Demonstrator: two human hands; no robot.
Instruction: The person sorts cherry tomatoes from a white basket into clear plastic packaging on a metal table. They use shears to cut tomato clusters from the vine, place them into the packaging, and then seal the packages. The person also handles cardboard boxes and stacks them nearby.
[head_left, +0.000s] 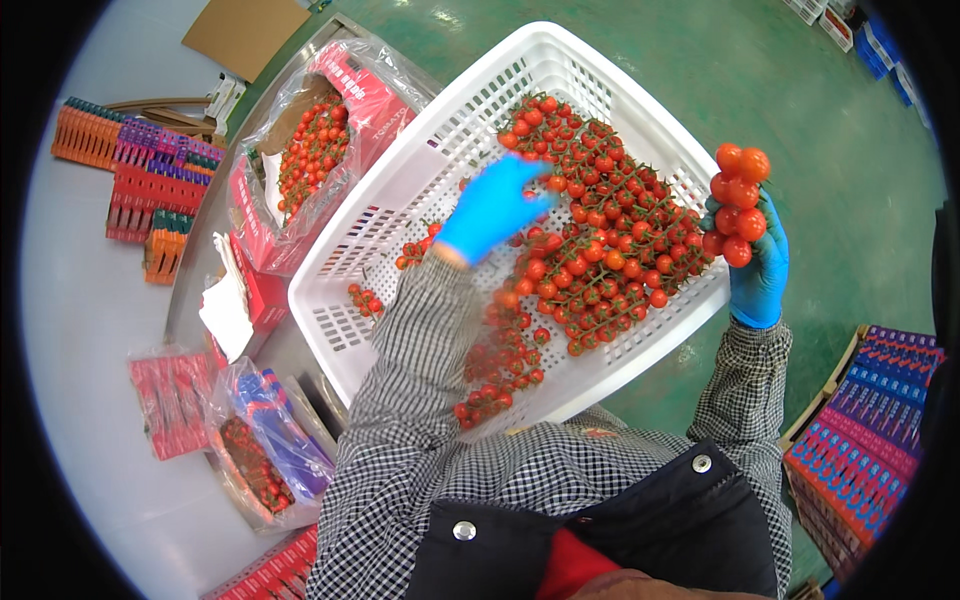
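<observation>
My right hand (766, 270), in a blue glove, holds up a truss of cherry tomatoes (736, 202) beside the right rim of a white perforated plastic crate (660, 120). The fruit hides some of its fingers. Over the middle of the crate, my blue-gloved left hand (495, 206) is blurred, with fingers apart and nothing seen between them. Vine cherry tomatoes (607, 240) are heaped just right of it. Smaller bunches (365, 300) lie in the crate's left part, and others (510, 360) near its front, partly behind my left sleeve.
A red carton (375, 120) with a plastic liner holds tomatoes left of the crate. Nearer stands a bagged box of tomatoes (259, 469). White paper (225, 307) lies between them. Printed cartons are stacked at far left (150, 180) and right (862, 427). Cardboard (244, 34) is at the back.
</observation>
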